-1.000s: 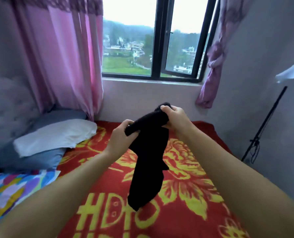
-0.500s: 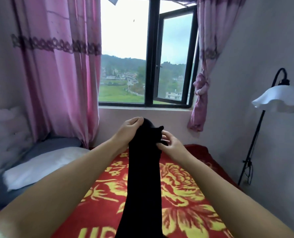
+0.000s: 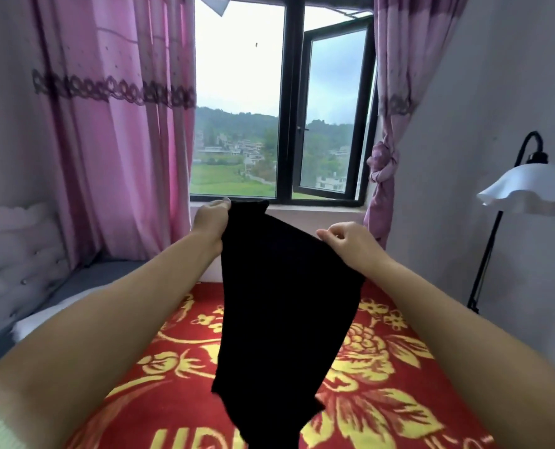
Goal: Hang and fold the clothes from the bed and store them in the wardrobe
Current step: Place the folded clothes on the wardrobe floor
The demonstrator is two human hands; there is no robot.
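The left hand (image 3: 209, 220) pinches the top left corner of a black garment (image 3: 282, 306), fingertips curled over the cloth's upper edge; that grip is raised to about the level of the window sill. The right hand (image 3: 347, 243) sits lower and further right, its fingers curled at the garment's opposite upper edge, grasping the cloth there, though the exact contact is partly hidden behind the knuckles. Between the two grips the top edge is stretched taut and slopes down from left to right. The garment hangs flat in the air, narrowing toward a ragged lower end that runs out of view at the bottom.

Both forearms are bare and extended forward, coming in from the lower corners and converging toward the cloth.

Beneath it lies the bed (image 3: 383, 367), covered by a red blanket with yellow flowers. A grey pillow (image 3: 114, 273) rests at the left by a tufted headboard (image 3: 17, 257). Beyond are pink curtains (image 3: 124, 131), a window (image 3: 289, 102) with one pane swung open, and a floor lamp (image 3: 525, 189) at the right wall.
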